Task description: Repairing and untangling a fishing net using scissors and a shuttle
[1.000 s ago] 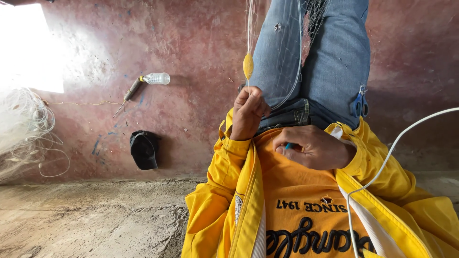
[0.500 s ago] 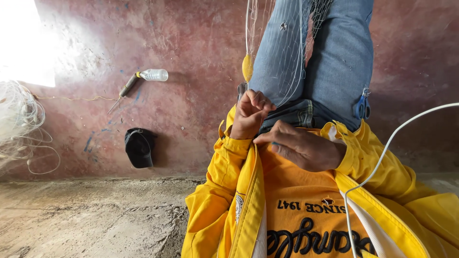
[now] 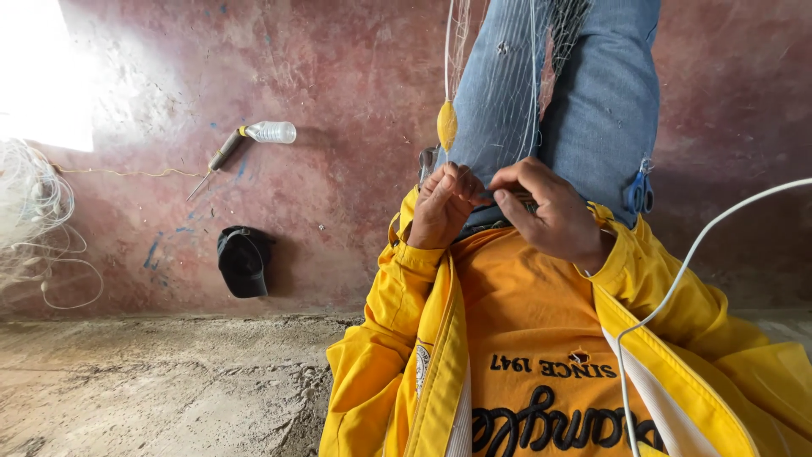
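Both hands meet at the centre of the frame, over the lap.

Left hand [image 3: 441, 207]: fingers curled and pressed together, pinching a strand of the fishing net [image 3: 507, 93]. The pinch sits at the fingertips, upper right of the fist.

Right hand [image 3: 550, 211]: thumb and forefinger closed on a thin dark tool, likely a netting needle; only a short piece shows between the two hands, so its shape cannot be told for sure. The fingertips point left, toward the left hand.

The two grips are just beside each other, nearly touching. The net runs up and away from them toward the top edge of the frame, its long axis near vertical, draped over the blue jeans [image 3: 592, 93]. The mesh is fine, pale and almost see-through, with a thicker white edge line. A yellow float [image 3: 447, 125], smooth and spindle-shaped, hangs on that line just above the left hand, which is the nearer of the two.

Small blue scissors [image 3: 640, 193] hang at the right of the jeans, near the right wrist.

Yellow jacket [image 3: 397, 372], glossy fabric, over a matte orange shirt.

Left half of the frame: a clear plastic bottle [image 3: 272, 132], a black cap [image 3: 243, 261] and a loose white tangle of line [image 3: 38, 220] against a worn reddish surface. A white cable [image 3: 677, 283] curves through the lower right.
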